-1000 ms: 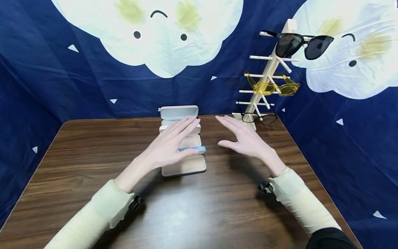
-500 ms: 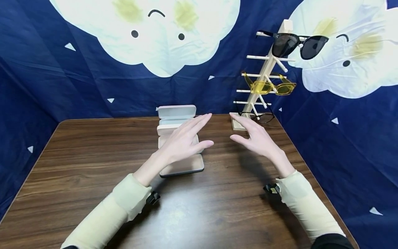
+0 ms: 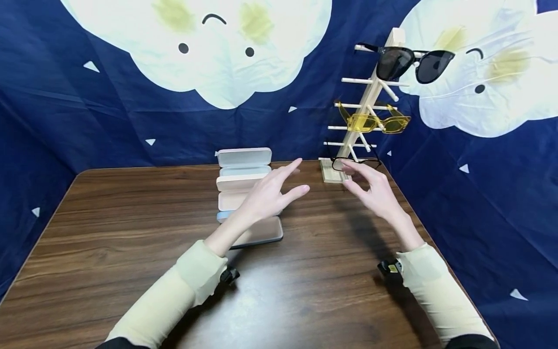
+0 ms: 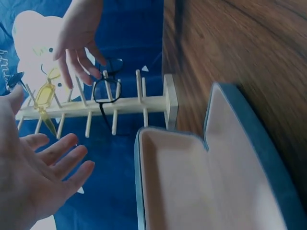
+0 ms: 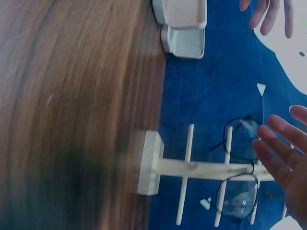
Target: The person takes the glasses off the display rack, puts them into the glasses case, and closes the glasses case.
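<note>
A: Where are the black-rimmed glasses found?

B: They are hung on the lowest pegs of the wooden rack, which is stood at the far edge of the tabletop, toward its far right corner. Yellow sunglasses are seen on the pegs above them, and black sunglasses at the top.

A: And how are the hands placed?

B: The right hand is held just in front of the black-rimmed glasses, fingers loosely spread and slightly bent, with nothing gripped. Whether the fingertips are already touched to the frame cannot be told for sure; in the right wrist view a small gap seems to be left. The left hand is raised over the row of open glasses cases near the middle of the far edge, fingers straight and spread, nothing held.

A: How should the glasses be expected to handle?

B: They are judged to be very light, with a thin wire-like rim that could be bent easily, and lenses that would be smeared by fingers. A hold is best taken at the bridge or at the two hinge corners, pinched gently, and the frame lifted up and off the pegs rather than pulled straight out, so that the rack is not tipped.
</note>
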A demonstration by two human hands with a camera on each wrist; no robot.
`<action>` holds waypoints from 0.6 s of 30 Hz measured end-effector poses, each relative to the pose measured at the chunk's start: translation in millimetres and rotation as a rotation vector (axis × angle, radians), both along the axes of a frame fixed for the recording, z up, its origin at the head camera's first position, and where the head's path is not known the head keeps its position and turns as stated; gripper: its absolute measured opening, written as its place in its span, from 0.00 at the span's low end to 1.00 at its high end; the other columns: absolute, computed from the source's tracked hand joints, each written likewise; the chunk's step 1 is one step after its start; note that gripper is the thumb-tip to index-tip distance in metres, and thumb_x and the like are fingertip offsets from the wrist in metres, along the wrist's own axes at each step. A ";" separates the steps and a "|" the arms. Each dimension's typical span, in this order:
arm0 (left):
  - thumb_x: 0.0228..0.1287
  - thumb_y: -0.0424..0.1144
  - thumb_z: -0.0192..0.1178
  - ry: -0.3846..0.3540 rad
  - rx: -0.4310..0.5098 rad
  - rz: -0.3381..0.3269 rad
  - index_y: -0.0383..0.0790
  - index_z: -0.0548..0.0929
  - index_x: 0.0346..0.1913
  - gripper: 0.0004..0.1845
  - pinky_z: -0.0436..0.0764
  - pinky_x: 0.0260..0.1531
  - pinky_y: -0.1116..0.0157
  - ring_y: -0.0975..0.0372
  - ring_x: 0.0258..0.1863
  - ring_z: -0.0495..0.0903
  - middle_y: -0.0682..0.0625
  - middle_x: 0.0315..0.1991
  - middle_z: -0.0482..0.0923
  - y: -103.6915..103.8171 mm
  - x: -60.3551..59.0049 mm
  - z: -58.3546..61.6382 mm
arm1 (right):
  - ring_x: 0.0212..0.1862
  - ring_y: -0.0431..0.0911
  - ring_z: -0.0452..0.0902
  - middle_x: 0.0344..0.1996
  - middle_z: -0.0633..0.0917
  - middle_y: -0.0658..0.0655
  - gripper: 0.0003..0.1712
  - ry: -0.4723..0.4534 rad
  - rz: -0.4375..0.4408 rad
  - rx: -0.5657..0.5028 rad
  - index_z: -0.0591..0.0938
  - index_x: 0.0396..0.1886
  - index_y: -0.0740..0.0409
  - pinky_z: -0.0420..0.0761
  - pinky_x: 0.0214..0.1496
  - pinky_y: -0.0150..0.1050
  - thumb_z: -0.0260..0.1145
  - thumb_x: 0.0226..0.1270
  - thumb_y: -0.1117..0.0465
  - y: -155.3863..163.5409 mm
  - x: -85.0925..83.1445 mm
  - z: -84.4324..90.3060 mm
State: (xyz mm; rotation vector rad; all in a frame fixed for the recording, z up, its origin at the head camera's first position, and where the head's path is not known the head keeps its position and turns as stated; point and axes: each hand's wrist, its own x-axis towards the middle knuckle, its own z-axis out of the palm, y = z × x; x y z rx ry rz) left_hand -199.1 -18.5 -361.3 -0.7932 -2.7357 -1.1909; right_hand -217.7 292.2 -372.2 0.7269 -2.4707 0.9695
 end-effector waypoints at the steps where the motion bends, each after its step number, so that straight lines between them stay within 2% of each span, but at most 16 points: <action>1: 0.73 0.66 0.53 -0.010 0.018 -0.005 0.63 0.55 0.82 0.40 0.70 0.72 0.44 0.56 0.74 0.70 0.55 0.71 0.76 2.7 -1.5 -0.1 | 0.50 0.45 0.85 0.52 0.89 0.59 0.27 0.009 -0.004 -0.020 0.81 0.67 0.54 0.80 0.52 0.25 0.71 0.68 0.64 3.4 -0.6 -1.1; 5: 0.73 0.64 0.54 -0.048 0.068 -0.002 0.58 0.60 0.81 0.38 0.74 0.70 0.50 0.58 0.70 0.75 0.53 0.68 0.79 13.3 -6.3 0.2 | 0.47 0.33 0.84 0.47 0.90 0.62 0.22 0.029 -0.037 -0.099 0.84 0.62 0.60 0.79 0.50 0.21 0.70 0.68 0.68 15.4 -2.4 -3.7; 9: 0.73 0.63 0.55 -0.085 0.112 0.018 0.56 0.64 0.79 0.36 0.76 0.68 0.52 0.59 0.65 0.80 0.52 0.64 0.81 22.8 -9.4 1.4 | 0.44 0.19 0.79 0.44 0.91 0.65 0.19 0.032 -0.105 -0.133 0.85 0.59 0.62 0.76 0.47 0.14 0.69 0.69 0.69 22.9 -1.8 -3.1; 13: 0.74 0.62 0.55 -0.131 0.158 0.024 0.54 0.66 0.78 0.35 0.77 0.68 0.54 0.59 0.62 0.83 0.51 0.62 0.83 31.5 -12.6 0.8 | 0.40 0.16 0.76 0.42 0.90 0.68 0.15 0.036 -0.172 -0.154 0.86 0.55 0.68 0.73 0.43 0.13 0.67 0.70 0.70 24.4 5.9 3.7; 15: 0.74 0.62 0.55 -0.159 0.180 0.027 0.54 0.67 0.77 0.34 0.78 0.66 0.55 0.59 0.61 0.83 0.51 0.61 0.84 35.4 -14.1 -0.2 | 0.38 0.17 0.76 0.40 0.91 0.63 0.14 0.038 -0.200 -0.167 0.86 0.52 0.70 0.73 0.42 0.14 0.67 0.70 0.69 23.7 11.6 9.4; 18: 0.73 0.65 0.54 -0.200 0.200 0.038 0.55 0.68 0.77 0.35 0.79 0.64 0.55 0.60 0.60 0.84 0.53 0.59 0.85 40.7 -16.4 -2.1 | 0.36 0.19 0.78 0.36 0.90 0.44 0.13 0.024 -0.221 -0.213 0.86 0.50 0.71 0.73 0.38 0.16 0.66 0.72 0.67 25.9 17.4 15.8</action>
